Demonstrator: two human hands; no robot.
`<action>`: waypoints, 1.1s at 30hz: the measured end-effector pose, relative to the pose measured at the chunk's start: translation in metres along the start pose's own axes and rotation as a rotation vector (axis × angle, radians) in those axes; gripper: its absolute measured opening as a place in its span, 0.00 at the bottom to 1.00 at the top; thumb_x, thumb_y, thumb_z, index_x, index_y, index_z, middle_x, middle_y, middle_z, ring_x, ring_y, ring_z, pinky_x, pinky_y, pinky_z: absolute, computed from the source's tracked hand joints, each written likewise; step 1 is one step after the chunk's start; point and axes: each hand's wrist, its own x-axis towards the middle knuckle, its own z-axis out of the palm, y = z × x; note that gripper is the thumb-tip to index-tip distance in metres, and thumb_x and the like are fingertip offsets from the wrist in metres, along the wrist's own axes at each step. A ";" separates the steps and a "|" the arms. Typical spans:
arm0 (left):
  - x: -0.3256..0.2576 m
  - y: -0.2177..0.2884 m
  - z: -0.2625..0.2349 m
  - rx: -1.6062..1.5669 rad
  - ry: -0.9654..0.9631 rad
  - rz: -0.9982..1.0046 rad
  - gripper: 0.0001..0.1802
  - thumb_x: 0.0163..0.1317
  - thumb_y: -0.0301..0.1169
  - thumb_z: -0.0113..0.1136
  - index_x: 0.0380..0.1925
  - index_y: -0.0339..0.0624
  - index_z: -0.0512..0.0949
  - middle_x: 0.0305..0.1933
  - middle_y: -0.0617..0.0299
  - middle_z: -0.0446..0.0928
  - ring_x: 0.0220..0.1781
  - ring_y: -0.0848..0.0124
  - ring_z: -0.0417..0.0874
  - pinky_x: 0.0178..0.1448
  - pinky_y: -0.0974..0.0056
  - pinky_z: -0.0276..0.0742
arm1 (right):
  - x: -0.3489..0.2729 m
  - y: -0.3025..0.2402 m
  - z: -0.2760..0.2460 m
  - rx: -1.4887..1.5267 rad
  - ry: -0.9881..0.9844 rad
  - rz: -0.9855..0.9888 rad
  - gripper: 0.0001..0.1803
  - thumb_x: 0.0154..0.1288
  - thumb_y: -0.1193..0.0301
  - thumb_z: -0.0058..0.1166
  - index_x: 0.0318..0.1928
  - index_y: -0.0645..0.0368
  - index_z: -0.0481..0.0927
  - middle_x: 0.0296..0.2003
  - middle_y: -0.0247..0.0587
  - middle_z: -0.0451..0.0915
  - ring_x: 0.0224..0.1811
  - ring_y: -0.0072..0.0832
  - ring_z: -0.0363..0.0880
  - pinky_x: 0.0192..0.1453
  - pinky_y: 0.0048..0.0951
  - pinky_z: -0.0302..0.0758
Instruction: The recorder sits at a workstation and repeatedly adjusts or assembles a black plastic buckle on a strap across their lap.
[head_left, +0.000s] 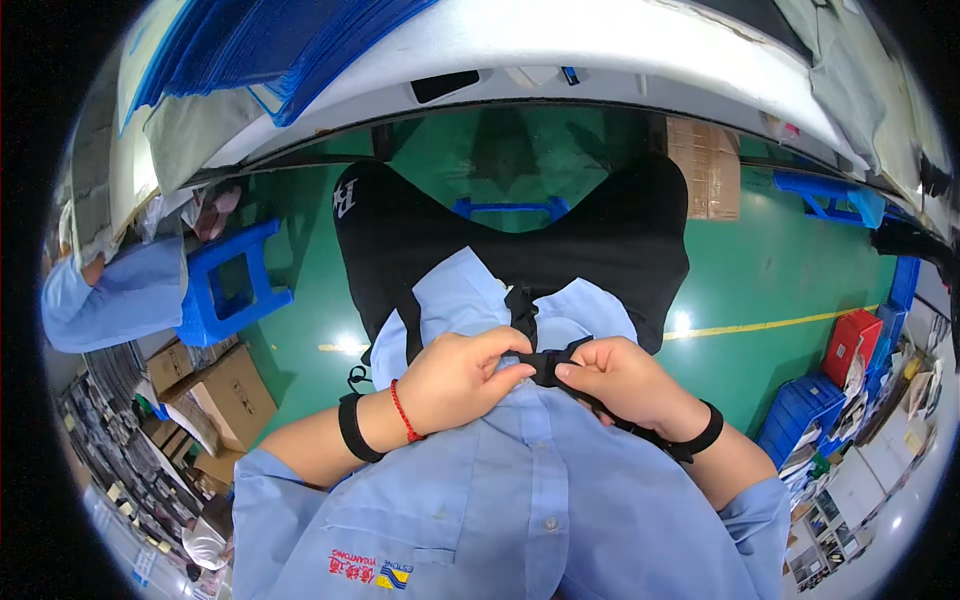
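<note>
Black strap: I find it in front of the person's shirt, stretched between the two hands. By descending size, I record first the green floor, crossed by a yellow line. The light blue shirt fills the lower middle of my view, its loose front lying over black trousers. A white table curves along the upper edge; a stack of blue sheets lies at its left. Left, I note a blue stool beside another person's sleeve, with an open cardboard box below. Right, a red box stands near a blue crate. The left hand pinches one end of the strap between thumb and fingers; the right hand grips the other, thumb pressed on top. The fingertips are close together, the strap bridging them. A black wristband encircles the left wrist, a matching band the right. Smallest, a red cord bracelet sits between the left hand and its wristband.
</note>
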 end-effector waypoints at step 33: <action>0.020 -0.013 -0.006 -0.704 -0.437 -0.218 0.28 0.60 0.22 0.62 0.60 0.39 0.67 0.20 0.78 0.65 0.21 0.89 0.62 0.26 0.78 0.57 | 0.000 -0.006 0.020 0.227 0.009 -0.117 0.15 0.71 0.67 0.48 0.26 0.59 0.73 0.19 0.30 0.75 0.15 0.14 0.68 0.19 0.17 0.64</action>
